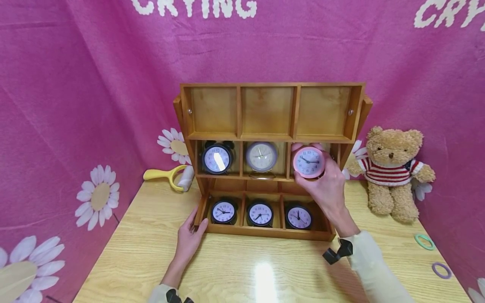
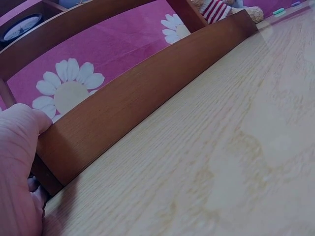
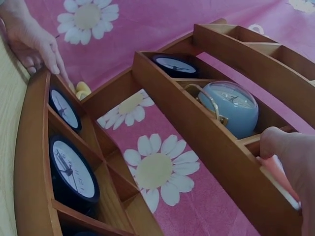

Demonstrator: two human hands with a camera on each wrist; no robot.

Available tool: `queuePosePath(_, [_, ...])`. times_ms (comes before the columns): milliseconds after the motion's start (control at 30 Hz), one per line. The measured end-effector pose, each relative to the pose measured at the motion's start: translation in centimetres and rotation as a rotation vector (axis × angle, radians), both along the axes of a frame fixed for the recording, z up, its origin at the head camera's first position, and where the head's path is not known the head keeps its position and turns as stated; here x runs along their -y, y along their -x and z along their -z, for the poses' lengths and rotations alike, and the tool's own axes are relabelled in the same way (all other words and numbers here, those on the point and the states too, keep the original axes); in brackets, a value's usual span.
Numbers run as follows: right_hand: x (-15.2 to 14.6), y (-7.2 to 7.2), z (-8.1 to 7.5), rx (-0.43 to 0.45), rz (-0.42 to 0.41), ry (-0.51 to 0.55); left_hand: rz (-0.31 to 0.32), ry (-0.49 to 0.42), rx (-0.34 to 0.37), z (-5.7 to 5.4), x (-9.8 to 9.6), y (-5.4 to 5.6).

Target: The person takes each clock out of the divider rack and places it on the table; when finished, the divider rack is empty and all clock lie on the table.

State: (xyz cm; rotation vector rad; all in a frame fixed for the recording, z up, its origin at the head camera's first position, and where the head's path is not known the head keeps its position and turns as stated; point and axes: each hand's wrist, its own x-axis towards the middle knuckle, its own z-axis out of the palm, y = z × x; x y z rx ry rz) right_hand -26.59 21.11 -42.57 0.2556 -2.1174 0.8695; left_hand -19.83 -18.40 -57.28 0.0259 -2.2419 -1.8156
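My right hand (image 1: pixel 329 187) pinches a pink twin-bell alarm clock (image 1: pixel 308 162) between thumb and fingers, at the right compartment of the wooden shelf's (image 1: pixel 265 232) middle tier. In the right wrist view only a pink sliver of that clock (image 3: pixel 278 172) shows past the thumb. My left hand (image 1: pixel 191 235) grips the shelf's lower left corner, thumb on the front board and fingers round the side. A black twin-bell clock (image 1: pixel 217 159) and a bluish round clock (image 1: pixel 261 156) with a gold handle stand in the middle tier. Three black clocks (image 1: pixel 260 213) sit in the bottom tier.
Bare wooden compartments (image 1: pixel 267 111) form the top tier. A yellow-handled lint roller (image 1: pixel 155 174) lies left of the shelf. To the right sits a teddy bear (image 1: pixel 390 173) in a striped shirt, with a green ring (image 1: pixel 426 248) and a purple ring (image 1: pixel 442 277) nearer the front.
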Motion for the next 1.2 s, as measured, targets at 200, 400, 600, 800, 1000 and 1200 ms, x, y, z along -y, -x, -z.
queuePosePath(200, [-0.3, -0.4, -0.4, -0.042, -0.006, -0.011, 0.013, -0.022, 0.013, 0.0, 0.0, 0.0])
queuePosePath(400, [-0.5, -1.3, -1.1, -0.068, -0.004, -0.024, 0.003, -0.008, 0.011, -0.1, -0.1, 0.1])
queuePosePath(600, [-0.9, -2.7, -2.0, -0.059, -0.004, -0.035, 0.000, 0.001, -0.011, -0.2, -0.2, 0.0])
queuePosePath(800, [-1.6, -4.6, -2.9, -0.059, -0.006, -0.051, 0.005, 0.002, -0.044, -0.4, -0.4, 0.0])
queuePosePath(1000, [-2.7, -6.7, -3.2, -0.053, -0.015, -0.052, 0.007, 0.010, -0.003, -0.4, -0.1, 0.0])
queuePosePath(1200, [-4.1, -8.8, -2.9, -0.007, 0.012, -0.050, 0.026, -0.010, -0.012, -0.3, 0.0, 0.0])
